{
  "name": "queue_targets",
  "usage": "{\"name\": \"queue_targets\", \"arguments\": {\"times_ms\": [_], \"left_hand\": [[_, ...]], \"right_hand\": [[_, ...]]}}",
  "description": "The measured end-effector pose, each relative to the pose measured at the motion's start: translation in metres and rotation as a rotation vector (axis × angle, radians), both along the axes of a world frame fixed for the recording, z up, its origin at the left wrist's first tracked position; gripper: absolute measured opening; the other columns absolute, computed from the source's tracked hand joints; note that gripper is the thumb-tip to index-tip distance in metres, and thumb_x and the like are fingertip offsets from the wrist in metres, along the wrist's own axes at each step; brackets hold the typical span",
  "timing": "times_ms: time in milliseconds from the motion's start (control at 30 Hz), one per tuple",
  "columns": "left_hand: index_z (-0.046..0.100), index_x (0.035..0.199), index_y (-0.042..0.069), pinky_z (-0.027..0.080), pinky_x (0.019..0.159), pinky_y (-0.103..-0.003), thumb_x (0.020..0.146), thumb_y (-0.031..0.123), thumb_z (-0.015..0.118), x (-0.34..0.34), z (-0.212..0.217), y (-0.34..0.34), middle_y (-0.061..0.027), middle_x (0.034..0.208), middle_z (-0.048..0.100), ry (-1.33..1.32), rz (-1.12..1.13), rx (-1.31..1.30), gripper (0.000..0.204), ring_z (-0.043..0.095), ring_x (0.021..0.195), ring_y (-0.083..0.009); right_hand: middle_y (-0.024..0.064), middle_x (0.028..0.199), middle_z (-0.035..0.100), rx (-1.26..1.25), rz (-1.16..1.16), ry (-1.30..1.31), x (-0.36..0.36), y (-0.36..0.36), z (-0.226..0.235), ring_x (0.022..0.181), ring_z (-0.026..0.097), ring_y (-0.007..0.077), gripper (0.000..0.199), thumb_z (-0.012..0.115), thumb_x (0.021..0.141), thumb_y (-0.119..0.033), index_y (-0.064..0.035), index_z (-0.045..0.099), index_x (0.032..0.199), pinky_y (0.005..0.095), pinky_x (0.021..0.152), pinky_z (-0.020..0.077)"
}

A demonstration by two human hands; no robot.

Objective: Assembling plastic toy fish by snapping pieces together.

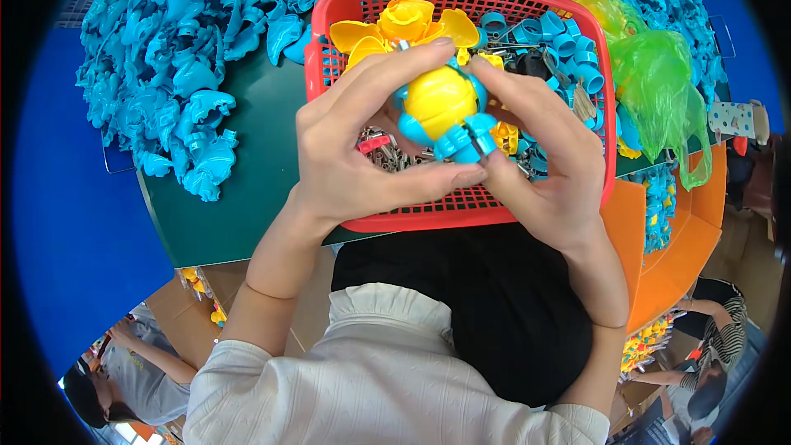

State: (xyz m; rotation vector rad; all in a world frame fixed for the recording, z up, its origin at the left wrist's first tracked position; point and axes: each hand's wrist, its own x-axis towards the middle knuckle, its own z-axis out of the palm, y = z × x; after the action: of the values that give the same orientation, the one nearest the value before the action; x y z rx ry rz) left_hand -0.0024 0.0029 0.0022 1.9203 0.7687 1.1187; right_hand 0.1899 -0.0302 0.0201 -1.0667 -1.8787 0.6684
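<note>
Below the white ribbed sleeve [272, 379], left hand [354, 148] and right hand [544, 165] both grip a yellow-and-blue plastic toy body [445, 111] from opposite sides, steadying it over the red plastic mesh basket [412, 218] on the green worktop [239, 165].

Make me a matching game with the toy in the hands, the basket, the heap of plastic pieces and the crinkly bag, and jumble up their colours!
Things:
1. toy held between both hands
2. basket
3. heap of plastic pieces
4. crinkly bag

Colours:
A. green
B. all blue
C. yellow and blue
D. red

Pairs: 1-C, 2-D, 3-B, 4-A
</note>
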Motion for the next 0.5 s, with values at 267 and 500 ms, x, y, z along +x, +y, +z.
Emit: {"name": "queue_targets", "arguments": {"times_ms": [267, 500], "left_hand": [[0.054, 0.117, -0.005, 0.056, 0.061, -0.024, 0.055, 0.011, 0.084, 0.002, -0.002, 0.004, -0.0164, 0.105, 0.059, -0.210, -0.060, 0.101, 0.071, 0.063, 0.085, -0.0173], [0.040, 0.124, -0.014, 0.043, 0.094, -0.036, 0.054, 0.019, 0.086, 0.000, -0.001, 0.001, -0.0247, 0.120, 0.051, -0.156, -0.086, -0.189, 0.090, 0.055, 0.108, -0.0266]], "right_hand": [[0.0134, 0.107, 0.059, -0.263, 0.073, 0.402, 0.000, -0.006, -0.007, 0.096, 0.061, 0.0210, 0.050, 0.062, 0.072, 0.007, -0.0010, 0.053, 0.120, 0.0313, 0.085, 0.0517], [0.0130, 0.107, 0.057, -0.164, 0.107, 0.417, 0.001, 0.000, -0.014, 0.097, 0.060, 0.0209, 0.045, 0.065, 0.073, 0.008, 0.0002, 0.055, 0.116, 0.0308, 0.082, 0.0532]]}}
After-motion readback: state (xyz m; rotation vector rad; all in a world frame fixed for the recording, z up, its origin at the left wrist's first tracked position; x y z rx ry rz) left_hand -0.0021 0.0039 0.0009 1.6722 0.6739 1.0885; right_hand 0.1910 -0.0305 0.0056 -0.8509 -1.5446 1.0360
